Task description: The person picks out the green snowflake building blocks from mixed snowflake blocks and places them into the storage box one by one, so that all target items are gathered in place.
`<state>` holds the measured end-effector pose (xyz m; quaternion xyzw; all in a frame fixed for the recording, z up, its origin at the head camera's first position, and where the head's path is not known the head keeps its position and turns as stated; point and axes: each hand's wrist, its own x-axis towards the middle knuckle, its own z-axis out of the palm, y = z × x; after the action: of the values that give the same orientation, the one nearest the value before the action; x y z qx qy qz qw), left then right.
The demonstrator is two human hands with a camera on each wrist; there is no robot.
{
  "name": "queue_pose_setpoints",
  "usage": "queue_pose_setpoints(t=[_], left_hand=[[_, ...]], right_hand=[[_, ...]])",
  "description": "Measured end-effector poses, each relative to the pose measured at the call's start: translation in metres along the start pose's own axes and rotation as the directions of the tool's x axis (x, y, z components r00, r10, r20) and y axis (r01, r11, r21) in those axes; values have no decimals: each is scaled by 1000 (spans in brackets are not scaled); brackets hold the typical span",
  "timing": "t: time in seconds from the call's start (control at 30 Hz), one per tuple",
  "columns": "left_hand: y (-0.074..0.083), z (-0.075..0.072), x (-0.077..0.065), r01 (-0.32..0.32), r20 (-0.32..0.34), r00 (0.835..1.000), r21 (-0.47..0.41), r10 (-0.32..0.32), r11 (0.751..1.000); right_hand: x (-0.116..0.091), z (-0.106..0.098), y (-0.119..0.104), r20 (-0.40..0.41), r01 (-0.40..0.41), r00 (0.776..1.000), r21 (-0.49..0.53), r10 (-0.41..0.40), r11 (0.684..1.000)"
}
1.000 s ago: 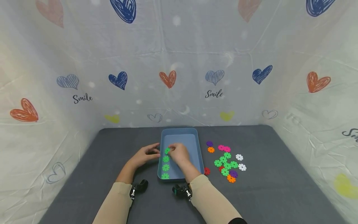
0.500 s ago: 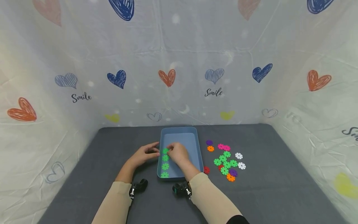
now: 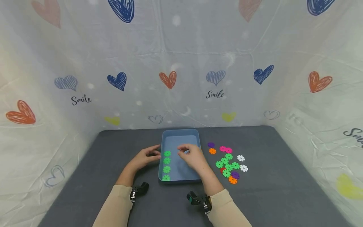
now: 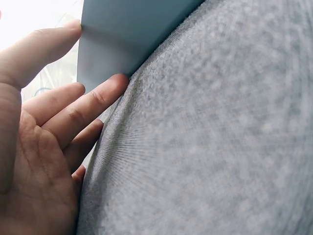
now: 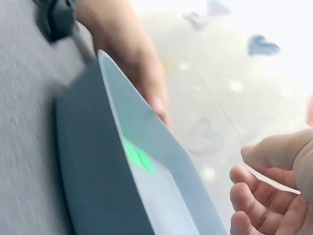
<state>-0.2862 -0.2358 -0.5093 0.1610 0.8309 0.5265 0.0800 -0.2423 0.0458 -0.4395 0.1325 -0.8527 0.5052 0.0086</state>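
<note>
A blue rectangular tray (image 3: 181, 173) stands on the dark table, with several green notched plastic discs (image 3: 166, 160) in a column along its left side. My left hand (image 3: 144, 159) is at the tray's left wall. In the left wrist view its thumb touches the tray wall (image 4: 132, 29) and its fingers are loosely extended. Over the tray's right half hovers my right hand (image 3: 193, 157). The right wrist view shows bent fingers (image 5: 264, 196) apart from the thumb, holding nothing.
Right of the tray lie loose discs: several green ones (image 3: 228, 166), white (image 3: 243, 168), pink (image 3: 228, 150), purple (image 3: 235, 175), orange (image 3: 233, 180) and a partly covered red one (image 3: 222, 170). A printed curtain (image 3: 187, 104) hangs behind the table.
My right hand has let go of the farthest green disc in the column and moved right across the tray, while that disc has shifted slightly left into line. My left hand stays put.
</note>
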Motion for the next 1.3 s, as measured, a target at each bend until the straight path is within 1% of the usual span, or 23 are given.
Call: queue_pose_setpoints(t=[0.07, 0.17, 0.37, 0.5, 0.6, 0.77, 0.9, 1.03, 1.17, 1.27, 1.3], left_hand=[[-1, -1, 0, 1, 2, 1000, 1, -1, 1000], [-1, -3, 1, 5, 3, 1000, 8, -5, 1000], [-2, -1, 1, 8, -5, 1000, 17, -8, 1000], [-3, 0, 1, 9, 3, 1000, 22, -9, 1000], [-4, 0, 1, 13, 3, 1000, 23, -13, 1000], [-3, 0, 2, 19, -6, 1000, 27, -19, 999], [-2, 0, 2, 11, -8, 1000, 35, -11, 999], [-2, 0, 1, 14, -5, 1000, 45, -13, 999], [-1, 0, 1, 21, -5, 1000, 47, -21, 999], [0, 0, 1, 20, -4, 1000, 44, -19, 999], [0, 0, 0, 8, 0, 1000, 48, -8, 999]], right_hand=[[-5, -13, 4, -41, -1, 999, -16, 0, 1000], [-9, -31, 13, -109, -24, 994, -29, 21, 999], [-14, -68, 36, -237, -74, 970, -50, 60, 996], [-17, -90, 55, -294, -166, 946, -91, 133, 982], [-21, -104, 70, -328, -260, 923, -152, 200, 953], [-29, -120, 90, -333, -388, 890, -200, 310, 899], [-32, -126, 100, -304, -450, 876, -240, 374, 860], [-32, -125, 106, -276, -499, 860, -270, 430, 824], [-32, -124, 110, -280, -526, 844, -266, 457, 808], [-31, -124, 111, -288, -529, 842, -270, 457, 804], [-31, -124, 111, -290, -529, 841, -269, 457, 805]])
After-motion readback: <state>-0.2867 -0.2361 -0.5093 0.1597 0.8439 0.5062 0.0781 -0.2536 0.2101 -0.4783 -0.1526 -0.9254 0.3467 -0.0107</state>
